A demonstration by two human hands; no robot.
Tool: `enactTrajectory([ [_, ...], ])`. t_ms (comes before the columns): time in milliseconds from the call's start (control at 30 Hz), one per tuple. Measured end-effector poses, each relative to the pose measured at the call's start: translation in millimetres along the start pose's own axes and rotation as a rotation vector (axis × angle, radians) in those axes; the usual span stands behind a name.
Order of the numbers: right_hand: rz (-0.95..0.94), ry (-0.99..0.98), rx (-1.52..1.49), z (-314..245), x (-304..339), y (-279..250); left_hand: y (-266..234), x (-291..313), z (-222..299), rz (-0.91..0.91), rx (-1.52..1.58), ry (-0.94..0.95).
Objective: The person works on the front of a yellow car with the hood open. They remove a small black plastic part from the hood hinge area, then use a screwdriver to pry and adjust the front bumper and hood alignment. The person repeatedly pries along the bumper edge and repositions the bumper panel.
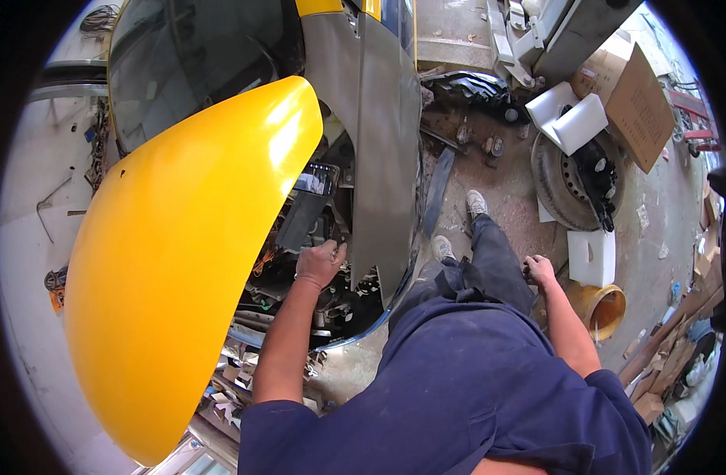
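The left hand (321,264) is over the open engine bay (351,310), beside the lower part of the grey fender (385,150). Its fingers are curled; given the angle and the dark parts below, it cannot be told whether they grip anything. The right hand (539,271) hangs by the person's right thigh, fingers bent; whether it is closed on something cannot be told.

The yellow hood (181,245) stands raised left of the left hand and blocks the view of part of the bay. A device with a lit screen (317,180) lies in the bay, beyond the left hand. On the floor to the right are a wheel (551,176), white foam (582,123) on it, a cardboard box (642,112), a white block (592,258) and a yellow bucket (586,302) near the right forearm.
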State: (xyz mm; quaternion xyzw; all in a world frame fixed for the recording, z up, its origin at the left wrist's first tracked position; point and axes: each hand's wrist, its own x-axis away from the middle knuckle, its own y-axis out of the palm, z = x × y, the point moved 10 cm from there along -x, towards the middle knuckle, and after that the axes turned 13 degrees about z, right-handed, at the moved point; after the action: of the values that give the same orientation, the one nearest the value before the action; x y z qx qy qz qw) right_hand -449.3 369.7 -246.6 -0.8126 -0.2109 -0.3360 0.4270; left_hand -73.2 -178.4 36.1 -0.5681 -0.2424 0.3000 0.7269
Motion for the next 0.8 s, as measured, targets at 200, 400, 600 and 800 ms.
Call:
enactTrajectory([
  [200,-0.054,0.199,-0.217,-1,4,-3,25,32,-24,0.022,0.093,-0.729],
  [400,-0.041,0.154,-0.200,-13,10,1,24,37,-22,0.109,-0.014,-0.704],
  [600,-0.038,0.102,-0.096,-17,11,21,7,2,1,0.047,-0.090,0.115],
  [800,-0.020,0.028,-0.137,-31,7,13,9,4,-6,0.021,-0.065,-0.092],
])
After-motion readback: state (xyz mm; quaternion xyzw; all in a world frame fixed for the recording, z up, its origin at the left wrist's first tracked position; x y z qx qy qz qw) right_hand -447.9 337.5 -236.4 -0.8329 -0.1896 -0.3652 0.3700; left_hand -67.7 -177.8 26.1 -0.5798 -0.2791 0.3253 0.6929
